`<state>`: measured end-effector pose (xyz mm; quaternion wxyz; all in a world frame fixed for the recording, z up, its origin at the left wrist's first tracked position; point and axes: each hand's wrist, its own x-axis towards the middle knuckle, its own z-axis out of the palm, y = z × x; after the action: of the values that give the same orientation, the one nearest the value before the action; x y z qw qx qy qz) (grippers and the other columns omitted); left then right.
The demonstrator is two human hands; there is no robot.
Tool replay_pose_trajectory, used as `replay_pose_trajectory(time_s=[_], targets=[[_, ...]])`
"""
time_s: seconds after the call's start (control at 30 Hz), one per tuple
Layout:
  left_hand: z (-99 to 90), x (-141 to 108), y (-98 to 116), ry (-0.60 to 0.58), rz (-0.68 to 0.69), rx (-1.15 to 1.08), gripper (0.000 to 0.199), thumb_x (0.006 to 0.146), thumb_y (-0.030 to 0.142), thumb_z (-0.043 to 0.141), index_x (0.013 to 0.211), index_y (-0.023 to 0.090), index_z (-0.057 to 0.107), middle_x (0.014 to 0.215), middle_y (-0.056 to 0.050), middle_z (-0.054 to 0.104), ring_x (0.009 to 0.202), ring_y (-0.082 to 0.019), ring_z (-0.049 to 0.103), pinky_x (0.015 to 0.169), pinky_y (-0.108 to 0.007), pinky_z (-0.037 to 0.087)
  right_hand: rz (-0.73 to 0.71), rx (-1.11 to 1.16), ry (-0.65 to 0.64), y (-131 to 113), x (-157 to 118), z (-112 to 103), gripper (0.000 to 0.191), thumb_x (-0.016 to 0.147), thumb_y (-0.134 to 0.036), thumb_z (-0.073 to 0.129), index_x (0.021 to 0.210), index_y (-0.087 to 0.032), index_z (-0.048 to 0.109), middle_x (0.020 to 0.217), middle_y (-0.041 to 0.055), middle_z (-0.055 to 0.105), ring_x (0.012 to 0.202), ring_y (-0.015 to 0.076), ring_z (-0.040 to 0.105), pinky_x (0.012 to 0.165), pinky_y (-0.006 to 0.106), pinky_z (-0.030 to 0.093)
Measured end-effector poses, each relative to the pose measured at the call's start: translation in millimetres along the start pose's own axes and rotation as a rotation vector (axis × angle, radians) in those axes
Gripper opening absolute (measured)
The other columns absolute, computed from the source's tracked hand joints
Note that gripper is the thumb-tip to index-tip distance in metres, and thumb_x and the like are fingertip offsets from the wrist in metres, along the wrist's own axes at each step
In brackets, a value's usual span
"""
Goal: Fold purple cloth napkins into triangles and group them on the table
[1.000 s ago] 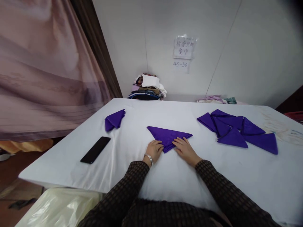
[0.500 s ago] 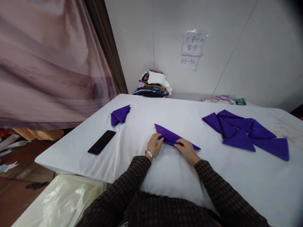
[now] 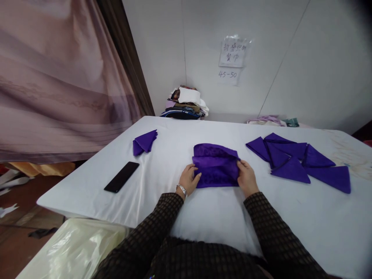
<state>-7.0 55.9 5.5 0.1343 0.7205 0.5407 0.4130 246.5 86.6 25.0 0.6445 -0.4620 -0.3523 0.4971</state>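
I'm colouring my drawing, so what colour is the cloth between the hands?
The cloth is purple; it shows best in the head view.

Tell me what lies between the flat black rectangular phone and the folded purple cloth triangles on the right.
In the head view: a roughly rectangular purple cloth, the left hand at its left edge, the right hand holding its right edge.

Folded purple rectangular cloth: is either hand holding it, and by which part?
The right hand grips the folded purple cloth by its right edge; the left hand touches its left edge, grip unclear.
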Motion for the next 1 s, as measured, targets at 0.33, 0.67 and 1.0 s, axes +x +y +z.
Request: replay_pose_trajectory(time_s=[0.33,0.67,1.0], targets=[[0.0,0,3,-0.183,0.070,0.166,0.028,0.080,0.037,0.059,0.102,0.022,0.068,0.112,-0.010,0.063,0.107,-0.028,0.057,0.094,-0.045,0.042,-0.124,-0.538,0.064,13,25,-53,0.041,0.064,-0.035,0.064,0.105,-0.035,0.061,0.111,0.0073,0.063,0.090,0.0252,0.061,0.083,0.045,0.048],[2.4,3,-2,-0.193,0.172,0.122,0.012,0.082,0.023,0.056,0.081,0.023,0.068,0.100,-0.005,0.066,0.097,-0.021,0.058,0.088,-0.042,0.044,-0.380,-0.949,-0.021,15,23,-51,0.045,0.067,-0.023,0.051,0.111,-0.020,0.062,0.092,0.0064,0.064,0.076,0.0204,0.056,0.080,0.039,0.045],[-19.4,-7,-8,0.209,-0.069,-0.108,0.019,0.065,0.004,0.052,0.068,0.023,0.055,0.097,-0.006,0.062,0.097,-0.024,0.057,0.088,-0.046,0.047,-0.362,-0.519,-0.105,11,-1,-27,0.031,0.071,-0.037,0.064,0.100,-0.029,0.066,0.087,0.0038,0.064,0.082,0.0248,0.060,0.083,0.048,0.049]])
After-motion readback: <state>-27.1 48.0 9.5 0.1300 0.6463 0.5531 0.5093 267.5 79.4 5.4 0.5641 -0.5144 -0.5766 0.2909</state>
